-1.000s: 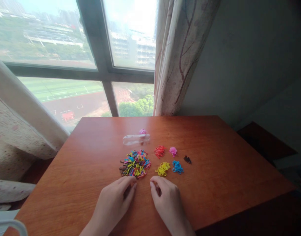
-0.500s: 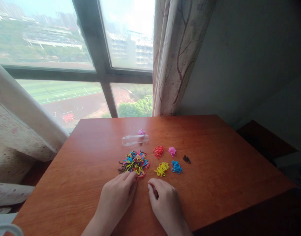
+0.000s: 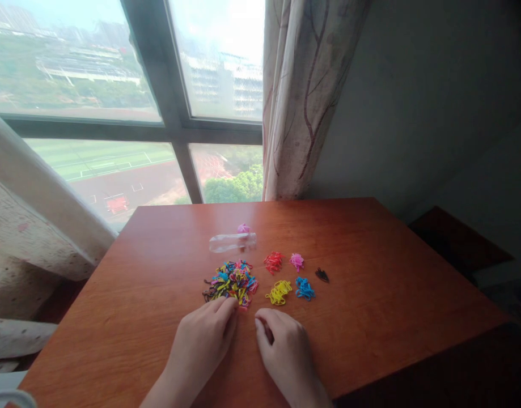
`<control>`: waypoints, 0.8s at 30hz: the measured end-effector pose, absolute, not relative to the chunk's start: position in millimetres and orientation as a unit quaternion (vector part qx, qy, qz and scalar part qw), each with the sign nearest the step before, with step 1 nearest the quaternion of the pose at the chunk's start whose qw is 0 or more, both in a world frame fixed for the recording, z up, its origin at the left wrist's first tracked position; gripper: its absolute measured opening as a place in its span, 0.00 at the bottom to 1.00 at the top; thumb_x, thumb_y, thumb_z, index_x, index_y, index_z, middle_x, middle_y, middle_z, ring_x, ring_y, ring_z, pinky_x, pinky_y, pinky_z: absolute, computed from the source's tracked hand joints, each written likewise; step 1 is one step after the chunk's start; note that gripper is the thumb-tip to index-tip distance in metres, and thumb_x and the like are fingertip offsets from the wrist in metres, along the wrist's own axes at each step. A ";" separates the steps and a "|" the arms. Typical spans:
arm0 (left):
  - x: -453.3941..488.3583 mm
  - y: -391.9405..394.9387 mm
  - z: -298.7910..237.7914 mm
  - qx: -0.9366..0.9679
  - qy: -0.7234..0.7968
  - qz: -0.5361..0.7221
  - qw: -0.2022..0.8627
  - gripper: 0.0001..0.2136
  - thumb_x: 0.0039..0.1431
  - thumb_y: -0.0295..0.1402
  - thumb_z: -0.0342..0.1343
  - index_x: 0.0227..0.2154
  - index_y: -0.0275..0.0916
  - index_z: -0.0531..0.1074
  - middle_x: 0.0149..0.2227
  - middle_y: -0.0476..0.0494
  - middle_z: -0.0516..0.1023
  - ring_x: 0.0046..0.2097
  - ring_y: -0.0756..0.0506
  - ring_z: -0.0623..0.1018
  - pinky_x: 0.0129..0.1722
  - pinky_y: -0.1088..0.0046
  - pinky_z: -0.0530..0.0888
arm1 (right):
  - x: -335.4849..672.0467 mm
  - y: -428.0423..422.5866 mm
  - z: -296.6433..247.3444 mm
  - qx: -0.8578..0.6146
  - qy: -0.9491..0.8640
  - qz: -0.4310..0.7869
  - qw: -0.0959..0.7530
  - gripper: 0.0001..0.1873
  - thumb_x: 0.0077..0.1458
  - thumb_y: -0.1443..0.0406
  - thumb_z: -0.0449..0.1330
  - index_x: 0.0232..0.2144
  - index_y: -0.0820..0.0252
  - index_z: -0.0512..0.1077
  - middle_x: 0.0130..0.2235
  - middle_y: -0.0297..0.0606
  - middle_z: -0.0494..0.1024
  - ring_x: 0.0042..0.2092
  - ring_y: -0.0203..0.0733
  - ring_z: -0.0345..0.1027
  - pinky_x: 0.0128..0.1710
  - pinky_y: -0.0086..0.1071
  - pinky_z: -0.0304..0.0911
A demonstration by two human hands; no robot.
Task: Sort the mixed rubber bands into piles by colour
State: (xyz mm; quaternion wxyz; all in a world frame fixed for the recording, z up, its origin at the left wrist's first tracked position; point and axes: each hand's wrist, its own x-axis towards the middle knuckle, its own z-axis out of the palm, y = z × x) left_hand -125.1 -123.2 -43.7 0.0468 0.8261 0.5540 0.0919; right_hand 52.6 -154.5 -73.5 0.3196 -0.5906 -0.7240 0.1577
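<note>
My left hand [image 3: 207,334] is closed at the near edge of a mixed pile of small coloured rubber bands [image 3: 232,280]. A pinkish-red rubber band [image 3: 243,307] shows at its fingertips, pinched as far as I can see. To the right, my right hand [image 3: 283,337] rests over the table with thumb and fingers curled together, and no band shows in it. Beyond it lie sorted heaps: yellow bands [image 3: 279,293], blue bands [image 3: 304,288], red bands [image 3: 273,262], pink bands [image 3: 296,261] and a few black bands [image 3: 322,275].
A clear plastic bottle [image 3: 230,243] lies on its side behind the mixed pile, with a pink object [image 3: 243,228] just behind it. The brown wooden table [image 3: 383,294] reaches to a window with curtains [image 3: 303,102]. A white curved object [image 3: 13,396] is at the lower left.
A pinkish-red band at the pile's near edge now sits slightly lower, close to my left fingertips. Both hands have hardly moved; the whole view has shifted slightly.
</note>
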 end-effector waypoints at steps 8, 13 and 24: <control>-124.5 -116.6 -32.9 0.821 0.552 0.122 0.082 0.08 0.64 0.30 0.47 0.35 0.44 0.72 0.34 0.50 0.81 0.35 0.45 0.81 0.31 0.73 0.69 | 52.6 -154.1 -71.3 -0.589 -0.723 0.171 0.319 0.10 0.60 0.70 0.51 0.33 0.54 0.71 0.30 0.32 0.76 0.32 0.38 0.70 0.33 0.28 0.54; -108.6 -87.6 -7.9 0.833 0.542 0.084 0.072 0.08 0.64 0.31 0.47 0.34 0.43 0.71 0.34 0.48 0.81 0.35 0.44 0.80 0.29 0.72 0.67 | 52.5 -154.3 -69.4 -0.589 -0.720 0.180 0.319 0.10 0.59 0.70 0.51 0.32 0.54 0.72 0.29 0.32 0.76 0.32 0.38 0.70 0.33 0.28 0.54; -56.6 -18.7 -3.8 0.867 0.492 0.041 0.066 0.10 0.61 0.29 0.46 0.33 0.39 0.74 0.33 0.41 0.81 0.34 0.42 0.80 0.30 0.71 0.69 | 51.5 -154.6 -70.8 -0.585 -0.711 0.190 0.341 0.12 0.57 0.71 0.51 0.33 0.54 0.73 0.31 0.33 0.77 0.33 0.39 0.72 0.35 0.27 0.58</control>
